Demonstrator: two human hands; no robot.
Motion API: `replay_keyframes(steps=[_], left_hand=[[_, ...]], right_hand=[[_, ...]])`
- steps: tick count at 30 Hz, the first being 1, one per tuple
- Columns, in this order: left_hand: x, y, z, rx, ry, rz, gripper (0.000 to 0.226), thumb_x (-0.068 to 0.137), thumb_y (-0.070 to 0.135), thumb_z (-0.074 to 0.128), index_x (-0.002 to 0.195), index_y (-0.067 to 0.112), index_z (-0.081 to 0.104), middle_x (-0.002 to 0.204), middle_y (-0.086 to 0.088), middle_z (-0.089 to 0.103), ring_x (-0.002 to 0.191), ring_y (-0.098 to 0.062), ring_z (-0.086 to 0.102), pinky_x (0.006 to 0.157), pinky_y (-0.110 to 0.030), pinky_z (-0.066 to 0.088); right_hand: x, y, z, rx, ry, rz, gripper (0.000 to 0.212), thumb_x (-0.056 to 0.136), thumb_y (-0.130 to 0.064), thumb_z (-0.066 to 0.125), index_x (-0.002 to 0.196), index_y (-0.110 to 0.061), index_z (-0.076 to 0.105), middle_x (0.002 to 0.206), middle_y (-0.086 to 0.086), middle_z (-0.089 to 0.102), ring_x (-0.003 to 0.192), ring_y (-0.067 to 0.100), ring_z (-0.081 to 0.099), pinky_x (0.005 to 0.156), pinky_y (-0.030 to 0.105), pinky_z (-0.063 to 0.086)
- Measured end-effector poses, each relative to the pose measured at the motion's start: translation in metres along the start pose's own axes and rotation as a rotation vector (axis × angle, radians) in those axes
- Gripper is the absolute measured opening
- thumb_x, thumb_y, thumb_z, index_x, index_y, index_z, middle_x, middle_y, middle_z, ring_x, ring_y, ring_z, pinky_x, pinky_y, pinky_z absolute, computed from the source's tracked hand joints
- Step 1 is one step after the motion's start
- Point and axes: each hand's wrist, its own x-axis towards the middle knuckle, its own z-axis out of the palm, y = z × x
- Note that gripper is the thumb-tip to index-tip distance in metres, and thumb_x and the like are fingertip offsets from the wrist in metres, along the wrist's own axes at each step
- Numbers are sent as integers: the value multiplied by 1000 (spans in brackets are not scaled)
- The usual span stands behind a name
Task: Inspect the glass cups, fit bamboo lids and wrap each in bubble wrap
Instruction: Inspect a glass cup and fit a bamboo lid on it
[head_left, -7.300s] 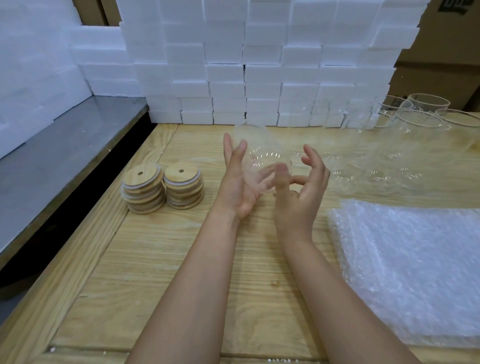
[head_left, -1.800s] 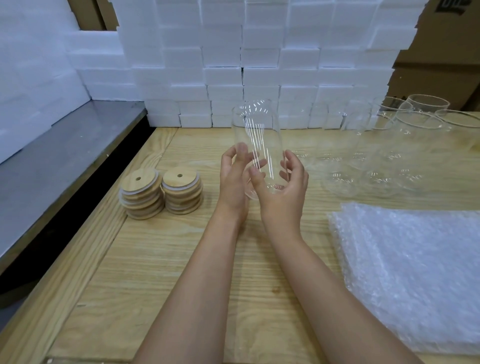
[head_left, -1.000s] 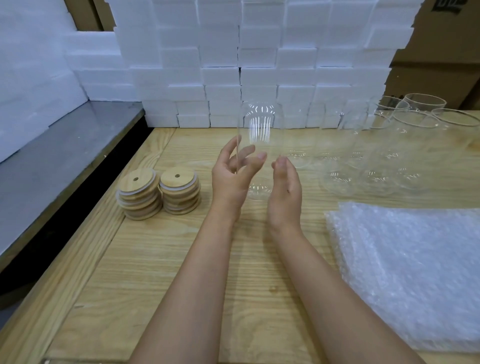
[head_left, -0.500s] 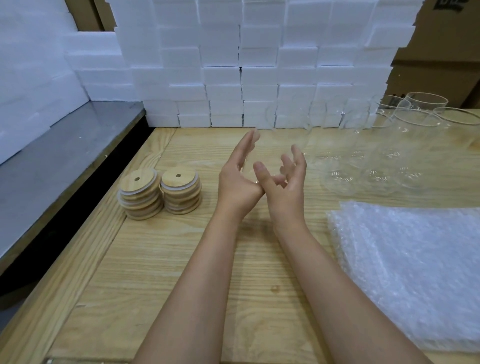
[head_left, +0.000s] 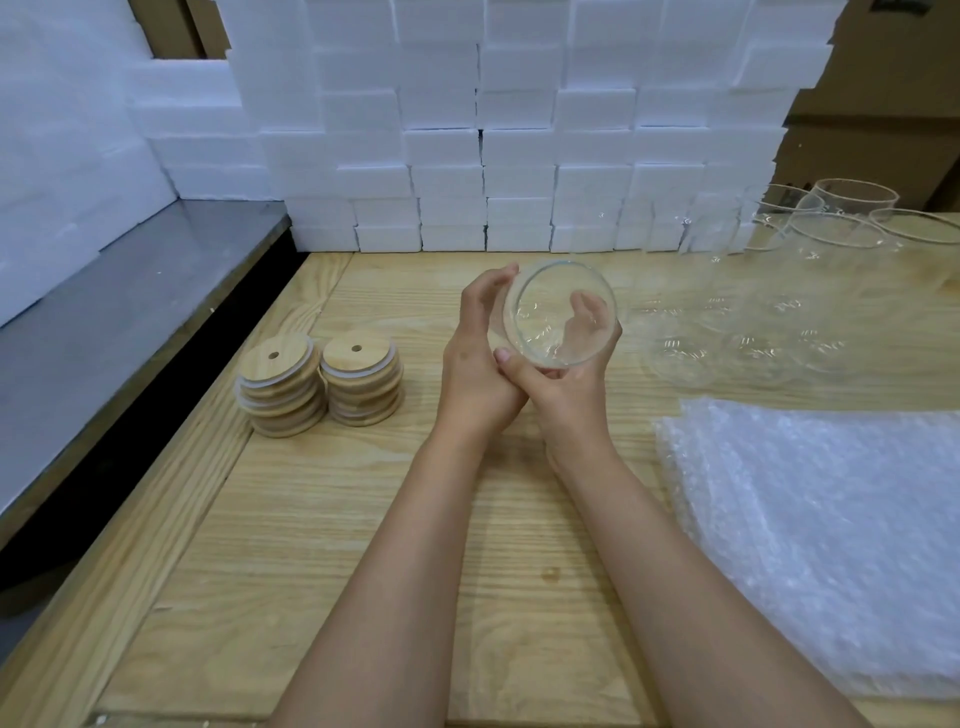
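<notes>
Your left hand (head_left: 475, 358) and right hand (head_left: 569, 389) both curl round one glass cup (head_left: 537, 312), mouth tilted toward you. Bamboo lids (head_left: 317, 384) stand left of your left hand.

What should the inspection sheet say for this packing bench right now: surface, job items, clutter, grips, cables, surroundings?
Surface: wooden table, pale planks.
Job's things: glass cup held above the table, end-on to the camera, no lid fitted; two stacks of bamboo lids at left; bubble wrap sheets piled at right; spare glass cups standing at far right.
Clutter: nothing seen.
Grips: left hand and right hand both curl round the glass cup.
Cables: nothing seen.
Surroundings: white foam blocks stacked behind; grey ledge at left; cardboard boxes behind at right.
</notes>
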Motion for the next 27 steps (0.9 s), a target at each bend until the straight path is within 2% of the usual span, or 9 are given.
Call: replay_keyframes(steps=[3,7,11,13,16,18,21,24,27], left_hand=[[-1,-2,1,30,2,-2,92,64,18,86,110,71,27,114,47,46,103,21,50,79,1,36],[-2,-2,1,43,32,-20,88,64,26,84,109,69,21,113,35,49,99,22,50,75,2,36],[-2,-1,1,68,45,3,87,66,25,81,112,71,24,117,31,49,103,21,49,80,1,36],[-2,1,1,55,43,16,77,66,33,77,115,66,28,120,30,49,106,18,50,83,0,37],[-3,0,2,33,26,15,72,63,41,70,125,52,35,123,30,52,109,12,52,83,-2,38],[-2,-3,2,40,16,23,76,64,35,76,126,50,36,124,37,49,113,12,51,86,-2,37],[0,-7,1,57,17,34,84,64,23,86,126,50,37,126,34,48,115,6,51,90,-5,37],[1,-8,2,48,15,27,85,60,26,87,127,46,39,127,26,51,116,-1,52,92,-11,39],[0,-9,3,-5,6,1,86,60,23,89,131,34,42,126,26,52,113,8,52,85,-5,38]], right_hand=[[-1,1,0,-33,5,-35,93,63,-16,76,140,-14,24,126,-27,35,109,-30,38,102,47,46],[2,2,0,-80,1,-71,94,61,-17,77,139,-21,25,137,-15,35,114,-21,41,97,19,43],[2,5,-2,-88,-15,-86,93,62,-19,76,139,-16,25,130,-26,35,112,-27,38,96,18,41],[2,7,-3,-84,-16,-82,92,63,-20,76,139,-15,25,125,-28,37,109,-30,37,94,16,41],[2,5,-3,-54,-1,-31,91,62,-22,76,138,-17,27,122,-27,41,106,-30,40,97,27,42],[1,3,-3,-55,4,-8,86,62,-24,75,135,-24,29,126,-27,41,109,-26,42,97,27,42],[1,0,-3,-74,12,9,84,65,-27,73,135,-29,28,141,-9,38,128,0,42,103,30,42],[0,-4,-3,-93,12,-1,89,67,-30,72,143,-29,26,145,-1,37,127,1,43,102,24,43],[-2,-8,-3,-174,34,-35,93,68,-34,72,147,-33,22,146,-3,36,134,14,38,109,42,38]])
